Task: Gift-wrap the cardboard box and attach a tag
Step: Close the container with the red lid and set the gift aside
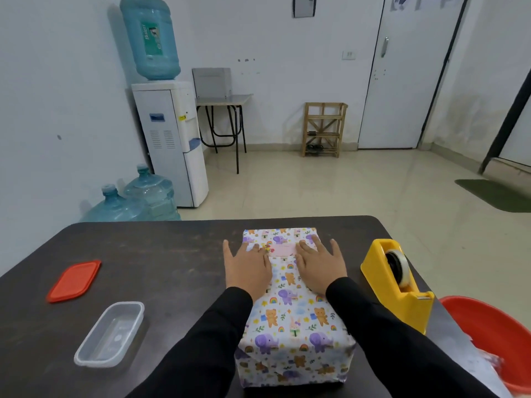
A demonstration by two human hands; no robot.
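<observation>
From my end, the wrapping looks finished. The cardboard box (293,308), lower centre of the frame on the dark surface (161,254), is covered in animal-print paper on every face I can see, and its near end is folded shut. A pale pink tag (283,249) lies on its top, toward the far end. My left hand (248,270) and right hand (320,267) rest flat on the box top, one on each side of the tag. The fingers (316,244) are straight and spread and hold nothing, and the inner fingertips touch the tag's edges. I judge this to be the pressing-down of the tag, so little is left beyond confirming that it sticks.

I cannot settle whether tape fixes the tag, since none shows, and any writing on it is unreadable. The box's far end and underside are hidden, so the seams there go unchecked. A yellow tape dispenser (398,282) sits at right, near the box. A red basin (494,337) at lower right is cut off by the frame edge, and its contents are blurred. A red lid (74,281) and a clear container (110,333) lie at left, well apart from the box.
</observation>
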